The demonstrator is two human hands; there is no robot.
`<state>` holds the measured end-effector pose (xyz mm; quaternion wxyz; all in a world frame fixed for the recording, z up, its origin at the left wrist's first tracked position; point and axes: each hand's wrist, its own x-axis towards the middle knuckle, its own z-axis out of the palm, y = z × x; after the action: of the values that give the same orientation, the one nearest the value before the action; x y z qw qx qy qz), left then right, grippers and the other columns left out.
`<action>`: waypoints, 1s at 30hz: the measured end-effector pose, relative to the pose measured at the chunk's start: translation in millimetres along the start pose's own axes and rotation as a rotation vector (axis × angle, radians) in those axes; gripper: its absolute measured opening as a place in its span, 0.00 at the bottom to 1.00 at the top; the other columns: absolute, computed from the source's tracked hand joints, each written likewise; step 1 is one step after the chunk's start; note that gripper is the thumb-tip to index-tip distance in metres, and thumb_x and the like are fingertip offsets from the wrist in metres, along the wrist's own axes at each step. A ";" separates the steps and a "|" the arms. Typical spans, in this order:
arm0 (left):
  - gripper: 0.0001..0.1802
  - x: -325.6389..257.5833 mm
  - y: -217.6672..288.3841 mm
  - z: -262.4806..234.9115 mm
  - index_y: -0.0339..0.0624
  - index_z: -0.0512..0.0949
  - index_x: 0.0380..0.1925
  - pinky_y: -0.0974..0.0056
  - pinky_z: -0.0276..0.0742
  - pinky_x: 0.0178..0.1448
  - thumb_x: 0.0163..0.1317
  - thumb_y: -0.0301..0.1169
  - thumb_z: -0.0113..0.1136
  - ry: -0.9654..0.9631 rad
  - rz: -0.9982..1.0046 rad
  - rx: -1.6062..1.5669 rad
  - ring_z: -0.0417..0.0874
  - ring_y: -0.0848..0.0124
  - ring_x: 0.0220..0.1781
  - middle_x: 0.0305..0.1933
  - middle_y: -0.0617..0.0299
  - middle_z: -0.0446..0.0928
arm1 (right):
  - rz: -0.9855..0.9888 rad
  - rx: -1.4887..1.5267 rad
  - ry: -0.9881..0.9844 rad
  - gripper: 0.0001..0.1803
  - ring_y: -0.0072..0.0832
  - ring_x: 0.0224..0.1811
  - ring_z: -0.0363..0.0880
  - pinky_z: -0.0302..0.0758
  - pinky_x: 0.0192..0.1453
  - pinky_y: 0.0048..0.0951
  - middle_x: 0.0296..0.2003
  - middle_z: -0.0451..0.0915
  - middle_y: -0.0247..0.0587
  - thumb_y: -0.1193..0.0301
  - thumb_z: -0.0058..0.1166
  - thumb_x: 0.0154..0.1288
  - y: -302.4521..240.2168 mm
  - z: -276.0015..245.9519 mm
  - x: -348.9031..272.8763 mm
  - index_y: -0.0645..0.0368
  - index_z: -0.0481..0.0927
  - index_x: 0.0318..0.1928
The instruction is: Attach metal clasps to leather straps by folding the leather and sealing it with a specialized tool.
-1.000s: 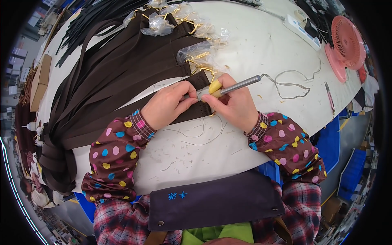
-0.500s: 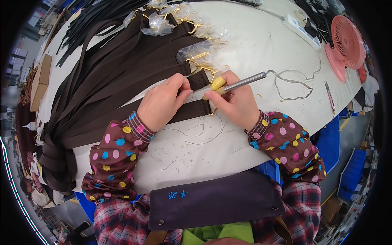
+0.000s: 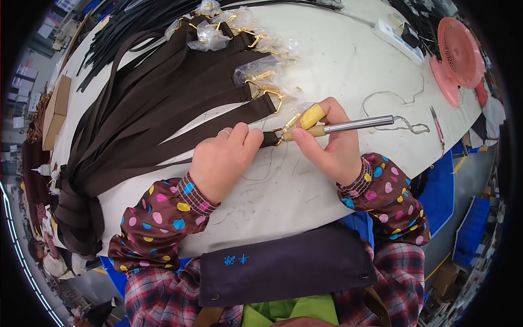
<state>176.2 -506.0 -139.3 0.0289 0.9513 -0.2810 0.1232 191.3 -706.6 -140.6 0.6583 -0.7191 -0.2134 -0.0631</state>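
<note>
My left hand (image 3: pixel 222 162) is closed over a dark brown strap (image 3: pixel 268 140), its stitched end with gold-coloured hardware sticking out past the fingers. In my right hand (image 3: pixel 329 147) is a pen-shaped corded tool (image 3: pixel 359 124) with a steel barrel and tan grip. Its tip meets the strap end at the hardware, though exact contact is hard to see. A yellow cover (image 3: pixel 312 116) wraps one finger of the right hand. Just beyond lies another brown strap (image 3: pixel 239 114) with a gold hook in clear plastic.
Many brown straps (image 3: pixel 158 98) spread across the white table (image 3: pixel 348 71) to the left, their hooks bagged in plastic. A pink fan (image 3: pixel 460 54), a white power strip (image 3: pixel 400 41) and small pointed snips (image 3: pixel 437 128) are at the right. Blue bins (image 3: pixel 438 191) stand below the table edge.
Both hands have shifted; the right moved rightward and down with the tool. My left hand slid nearer, from between two straps onto the nearer one. The tool's tip is now at that strap's end.
</note>
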 end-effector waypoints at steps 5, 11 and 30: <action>0.14 2.5 -6.9 9.5 0.46 0.67 0.31 0.64 0.74 0.25 0.50 0.31 0.63 -0.066 0.009 -0.196 0.78 0.68 0.29 0.30 0.64 0.69 | -0.258 -0.331 -0.066 0.12 0.20 0.27 0.74 0.70 0.32 0.20 0.25 0.75 0.36 0.76 0.63 0.55 1.2 -5.8 -1.5 0.60 0.70 0.32; 0.17 14.0 -24.6 8.6 0.40 0.71 0.38 0.64 0.74 0.32 0.52 0.33 0.68 -0.371 -0.229 -0.804 0.78 0.69 0.28 0.32 0.63 0.76 | -0.084 -0.210 -0.118 0.12 0.21 0.23 0.72 0.70 0.28 0.21 0.24 0.74 0.36 0.73 0.62 0.56 11.4 0.3 -3.9 0.60 0.69 0.32; 0.10 12.9 -29.9 22.5 0.40 0.73 0.29 0.68 0.67 0.26 0.58 0.34 0.62 -0.318 -0.345 -1.048 0.72 0.76 0.20 0.23 0.65 0.73 | 0.217 -0.041 -0.139 0.12 0.16 0.23 0.73 0.69 0.27 0.19 0.24 0.76 0.33 0.71 0.59 0.59 31.3 9.2 -5.4 0.60 0.68 0.35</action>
<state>207.8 -490.5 -157.4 0.4738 0.8488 -0.1460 -0.1835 196.9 -700.1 -172.5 0.6302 -0.7538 -0.1784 0.0541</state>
